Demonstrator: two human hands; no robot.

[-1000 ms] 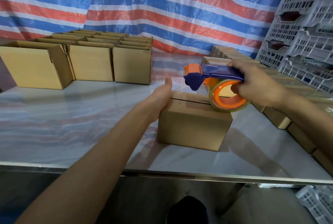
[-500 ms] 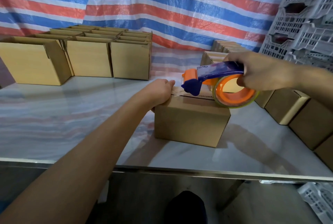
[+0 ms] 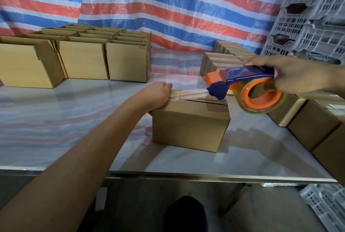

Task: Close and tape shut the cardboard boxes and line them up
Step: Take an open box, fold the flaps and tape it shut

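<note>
A small closed cardboard box [image 3: 188, 127] stands in the middle of the table. My left hand [image 3: 158, 93] grips its far left top edge and pins down the end of a clear tape strip [image 3: 188, 93]. The strip stretches right along the top seam to an orange and blue tape dispenser [image 3: 248, 90]. My right hand [image 3: 291, 77] grips the dispenser's handle just above the box's right end.
Several open boxes [image 3: 84, 60] stand in rows at the back left. A line of closed boxes [image 3: 313, 125] runs along the right edge of the table [image 3: 56, 120]. Grey plastic crates [image 3: 313, 13] are stacked at the right. A striped tarp hangs behind.
My left hand curled over the box's left edge and pinned the tape end. My right hand drew the dispenser rightward, and a strip of tape now spans the seam.
</note>
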